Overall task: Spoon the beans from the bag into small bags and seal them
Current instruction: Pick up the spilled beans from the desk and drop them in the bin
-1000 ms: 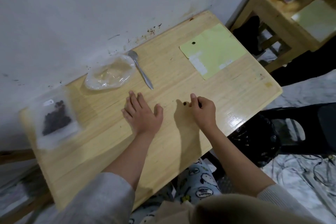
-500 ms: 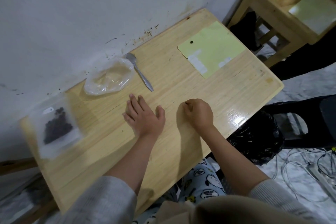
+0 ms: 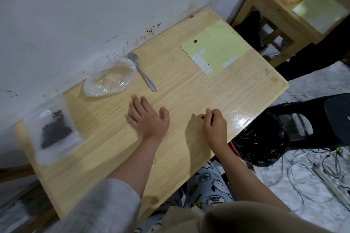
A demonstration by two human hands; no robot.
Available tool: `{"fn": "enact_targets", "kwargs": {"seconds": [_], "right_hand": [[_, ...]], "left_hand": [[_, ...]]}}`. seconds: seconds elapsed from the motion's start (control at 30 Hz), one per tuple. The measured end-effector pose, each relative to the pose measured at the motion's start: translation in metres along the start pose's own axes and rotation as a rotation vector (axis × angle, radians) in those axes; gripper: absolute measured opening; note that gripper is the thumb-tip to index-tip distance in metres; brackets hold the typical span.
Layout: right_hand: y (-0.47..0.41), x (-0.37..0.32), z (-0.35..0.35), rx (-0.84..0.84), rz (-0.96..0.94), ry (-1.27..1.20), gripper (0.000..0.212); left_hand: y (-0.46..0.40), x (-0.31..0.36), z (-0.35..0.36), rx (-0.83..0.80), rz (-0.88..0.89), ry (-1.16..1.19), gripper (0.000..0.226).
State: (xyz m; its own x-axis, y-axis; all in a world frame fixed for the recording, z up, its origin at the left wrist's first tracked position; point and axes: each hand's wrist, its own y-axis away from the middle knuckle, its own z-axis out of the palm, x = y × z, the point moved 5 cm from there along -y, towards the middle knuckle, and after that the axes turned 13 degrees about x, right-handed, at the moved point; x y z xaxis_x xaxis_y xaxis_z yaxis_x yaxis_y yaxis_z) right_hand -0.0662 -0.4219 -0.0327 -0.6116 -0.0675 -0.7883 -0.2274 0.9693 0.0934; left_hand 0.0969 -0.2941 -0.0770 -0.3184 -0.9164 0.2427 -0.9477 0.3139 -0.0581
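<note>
on the pale wooden table [image 3: 189,89], pushed against a stained white wall, a small clear bag [image 3: 55,130] lies flat at the left end, blurred, with a dark clump of beans [image 3: 55,128] showing through its middle and a small white label near its top. further along the wall side sits a crumpled clear plastic bag [image 3: 110,78], its mouth loose and nothing dark visible inside. a metal spoon [image 3: 143,73] lies just beside it, bowl toward the wall and partly tucked against the plastic, handle pointing toward the person. one single dark bean [image 3: 202,117] rests alone on the bare wood near the front edge.

the left hand [image 3: 147,119] lies palm down on the table, fingers straight and slightly spread, thumb out to the side, holding nothing. the right hand [image 3: 216,125] rests on the wood with its fingers curled in toward the palm, the fingertips right at the loose bean; whether they touch it or hold anything i cannot tell. both forearms are bare, grey sleeves pushed up.

a pale green sheet [image 3: 216,47] with a dark dot on it lies at the table's right end.
</note>
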Motion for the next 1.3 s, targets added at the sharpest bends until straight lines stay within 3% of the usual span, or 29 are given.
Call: {"fn": "enact_targets", "kwargs": {"seconds": [0.13, 0.3, 0.43, 0.67, 0.9, 1.0, 1.13, 1.3], "right_hand": [[0.008, 0.018, -0.005, 0.019, 0.07, 0.004, 0.018], [0.011, 0.023, -0.008, 0.08, 0.051, 0.015, 0.025], [0.009, 0.016, -0.007, 0.132, -0.069, 0.08, 0.021], [0.002, 0.017, 0.005, -0.022, -0.062, 0.243, 0.024], [0.009, 0.017, 0.01, 0.082, -0.197, 0.284, 0.026], [0.006, 0.019, 0.008, 0.103, -0.138, 0.275, 0.027], [0.001, 0.023, -0.009, 0.198, -0.045, 0.085, 0.024], [0.0, 0.031, -0.018, 0.159, 0.027, 0.053, 0.021]], "left_hand": [[0.0, 0.0, 0.0, -0.019, 0.002, -0.007, 0.078], [0.0, 0.001, 0.0, -0.019, 0.002, 0.019, 0.079], [0.001, 0.001, -0.001, -0.031, -0.002, 0.019, 0.078], [0.0, 0.002, -0.003, -0.041, -0.006, 0.007, 0.078], [0.001, 0.002, -0.003, -0.051, -0.001, 0.007, 0.078], [0.001, 0.001, -0.002, -0.06, -0.002, -0.004, 0.078], [0.001, 0.002, -0.001, -0.066, -0.003, -0.005, 0.078], [0.001, 0.002, -0.001, -0.062, 0.004, 0.001, 0.078]]}}
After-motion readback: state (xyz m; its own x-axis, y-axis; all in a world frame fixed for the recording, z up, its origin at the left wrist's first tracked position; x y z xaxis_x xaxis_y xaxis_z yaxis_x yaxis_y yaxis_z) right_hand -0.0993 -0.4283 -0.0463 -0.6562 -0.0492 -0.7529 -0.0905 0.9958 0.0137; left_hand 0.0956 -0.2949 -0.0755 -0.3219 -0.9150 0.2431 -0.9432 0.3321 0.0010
